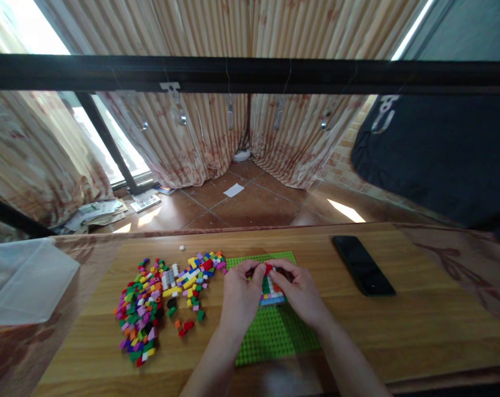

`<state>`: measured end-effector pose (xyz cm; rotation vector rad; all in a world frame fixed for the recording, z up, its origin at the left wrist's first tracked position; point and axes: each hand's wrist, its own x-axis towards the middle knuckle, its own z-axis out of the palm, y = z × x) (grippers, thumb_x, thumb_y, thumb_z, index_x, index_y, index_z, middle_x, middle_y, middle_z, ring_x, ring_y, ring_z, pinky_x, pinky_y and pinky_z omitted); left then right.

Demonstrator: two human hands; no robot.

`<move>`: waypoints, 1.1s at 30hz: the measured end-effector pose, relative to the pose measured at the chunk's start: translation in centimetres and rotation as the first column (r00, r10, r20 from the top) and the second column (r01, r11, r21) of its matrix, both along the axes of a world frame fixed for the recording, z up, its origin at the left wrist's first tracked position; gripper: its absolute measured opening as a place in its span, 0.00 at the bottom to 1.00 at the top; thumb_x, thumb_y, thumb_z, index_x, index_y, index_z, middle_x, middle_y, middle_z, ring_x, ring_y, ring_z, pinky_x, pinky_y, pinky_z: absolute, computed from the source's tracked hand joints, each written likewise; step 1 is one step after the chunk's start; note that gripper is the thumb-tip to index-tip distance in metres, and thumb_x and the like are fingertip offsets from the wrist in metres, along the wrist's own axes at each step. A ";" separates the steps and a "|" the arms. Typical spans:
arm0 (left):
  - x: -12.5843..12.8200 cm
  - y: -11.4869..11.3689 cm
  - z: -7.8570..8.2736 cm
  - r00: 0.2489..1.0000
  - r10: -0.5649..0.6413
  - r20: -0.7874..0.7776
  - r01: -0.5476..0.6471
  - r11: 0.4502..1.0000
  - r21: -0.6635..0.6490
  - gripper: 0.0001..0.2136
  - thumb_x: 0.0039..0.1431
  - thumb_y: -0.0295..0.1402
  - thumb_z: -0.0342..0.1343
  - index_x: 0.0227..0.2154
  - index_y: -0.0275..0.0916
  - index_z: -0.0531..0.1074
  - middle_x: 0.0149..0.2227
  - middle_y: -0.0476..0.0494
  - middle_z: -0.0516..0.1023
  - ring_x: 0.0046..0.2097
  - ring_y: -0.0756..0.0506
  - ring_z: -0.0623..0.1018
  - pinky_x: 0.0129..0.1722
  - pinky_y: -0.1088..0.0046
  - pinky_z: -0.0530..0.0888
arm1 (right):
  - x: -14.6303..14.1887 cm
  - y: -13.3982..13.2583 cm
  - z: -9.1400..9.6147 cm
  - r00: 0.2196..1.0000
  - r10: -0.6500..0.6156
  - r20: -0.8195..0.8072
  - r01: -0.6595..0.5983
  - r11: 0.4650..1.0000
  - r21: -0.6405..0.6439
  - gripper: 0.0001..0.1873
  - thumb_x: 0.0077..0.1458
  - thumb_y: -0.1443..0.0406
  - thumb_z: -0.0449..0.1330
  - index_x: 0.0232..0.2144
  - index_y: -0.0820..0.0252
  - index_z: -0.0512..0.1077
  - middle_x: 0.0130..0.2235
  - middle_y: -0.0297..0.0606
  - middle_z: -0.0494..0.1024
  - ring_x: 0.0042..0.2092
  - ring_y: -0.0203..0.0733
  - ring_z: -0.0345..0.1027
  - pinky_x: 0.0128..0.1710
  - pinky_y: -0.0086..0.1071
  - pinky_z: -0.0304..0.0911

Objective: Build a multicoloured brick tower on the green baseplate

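Observation:
A green studded baseplate (pixel 266 336) lies on the wooden table, with a small build of coloured bricks (pixel 271 299) on its upper half. Blue, white, green and orange show in that build. My left hand (pixel 242 292) and my right hand (pixel 303 291) come together over it, thumbs nearly meeting. Between their fingertips is a red brick (pixel 268 269), pinched from both sides. My fingers cover much of the build and the brick's lower part, so I cannot tell whether the brick is seated.
Left of the baseplate spreads a pile of loose bricks (pixel 140 311) in many colours. One white brick (pixel 182 248) lies apart near the far edge. A black phone (pixel 362 266) rests at right on the table (pixel 424 320). A translucent box (pixel 26 281) stands at far left.

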<state>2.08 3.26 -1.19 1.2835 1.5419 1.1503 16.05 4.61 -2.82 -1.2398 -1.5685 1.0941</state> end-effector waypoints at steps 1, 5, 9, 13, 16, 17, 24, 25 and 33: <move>0.0 0.0 0.0 1.000 -0.004 -0.011 0.004 1.000 0.000 0.11 0.56 0.34 0.53 0.29 0.37 0.80 0.27 0.46 0.80 0.29 0.48 0.75 0.28 0.75 0.67 | 0.0 0.0 -0.1 1.000 0.002 -0.001 -0.002 1.000 -0.002 0.13 0.54 0.62 0.59 0.40 0.54 0.79 0.41 0.39 0.80 0.43 0.45 0.73 0.46 0.40 0.67; -0.1 0.0 -0.3 1.000 -0.024 -0.003 0.024 1.000 0.009 0.11 0.57 0.35 0.52 0.30 0.36 0.79 0.28 0.46 0.79 0.30 0.48 0.74 0.29 0.76 0.67 | 0.1 0.0 -0.2 1.000 0.014 0.008 -0.014 1.000 0.005 0.13 0.55 0.61 0.59 0.42 0.53 0.78 0.43 0.39 0.80 0.43 0.45 0.73 0.46 0.39 0.67; -0.6 -0.2 -0.6 0.999 -0.031 -0.014 0.032 0.999 0.037 0.13 0.61 0.37 0.49 0.30 0.37 0.77 0.26 0.47 0.77 0.30 0.48 0.74 0.29 0.75 0.67 | 0.0 -0.2 -0.2 0.998 0.028 0.051 -0.032 0.996 0.083 0.13 0.57 0.61 0.58 0.43 0.53 0.77 0.44 0.39 0.79 0.47 0.44 0.71 0.50 0.40 0.64; -1.6 -0.1 -0.4 0.999 0.020 0.049 -0.023 0.997 0.067 0.12 0.60 0.36 0.49 0.31 0.37 0.76 0.29 0.46 0.79 0.35 0.46 0.77 0.36 0.74 0.70 | 0.1 -0.4 0.1 0.996 0.016 0.089 -0.031 0.986 0.163 0.13 0.59 0.60 0.57 0.45 0.50 0.76 0.48 0.39 0.76 0.52 0.45 0.68 0.55 0.41 0.60; -2.2 0.1 -0.2 0.990 0.065 0.128 -0.074 0.995 0.067 0.09 0.58 0.33 0.52 0.31 0.37 0.77 0.33 0.44 0.81 0.38 0.46 0.78 0.40 0.73 0.72 | 0.1 -0.5 0.4 0.993 0.003 0.116 -0.024 0.983 0.182 0.12 0.60 0.58 0.57 0.44 0.50 0.77 0.50 0.40 0.75 0.53 0.46 0.67 0.55 0.42 0.60; -2.3 0.1 -0.2 0.987 0.075 0.140 -0.085 0.995 0.061 0.09 0.57 0.32 0.52 0.31 0.37 0.77 0.33 0.44 0.81 0.38 0.46 0.78 0.41 0.72 0.72 | 0.0 -0.5 0.5 0.992 -0.003 0.127 -0.022 0.981 0.192 0.12 0.59 0.58 0.58 0.43 0.50 0.77 0.49 0.40 0.75 0.53 0.46 0.67 0.55 0.42 0.61; -2.4 -1.0 -1.0 0.995 0.056 0.079 -0.058 0.998 0.020 0.10 0.57 0.28 0.53 0.36 0.37 0.79 0.37 0.42 0.82 0.40 0.44 0.79 0.43 0.69 0.73 | -1.1 -1.1 0.2 0.970 -0.094 0.222 0.028 0.958 0.285 0.08 0.56 0.58 0.62 0.36 0.52 0.77 0.45 0.40 0.76 0.49 0.47 0.68 0.53 0.45 0.62; -2.3 -1.1 -1.1 0.995 0.047 0.085 -0.048 0.999 0.011 0.10 0.57 0.28 0.52 0.36 0.37 0.79 0.37 0.42 0.82 0.39 0.45 0.79 0.42 0.69 0.74 | -1.2 -1.2 0.2 0.966 -0.106 0.237 0.033 0.955 0.295 0.08 0.55 0.58 0.62 0.35 0.52 0.77 0.45 0.40 0.76 0.49 0.47 0.68 0.52 0.45 0.63; -2.1 -1.7 -1.1 1.000 0.015 0.027 -0.015 1.000 0.010 0.11 0.58 0.27 0.52 0.38 0.37 0.79 0.38 0.42 0.82 0.38 0.46 0.80 0.39 0.71 0.74 | -1.5 -1.6 0.4 0.941 -0.125 0.316 0.017 0.946 0.325 0.07 0.51 0.59 0.65 0.32 0.52 0.77 0.45 0.40 0.76 0.49 0.49 0.68 0.51 0.46 0.63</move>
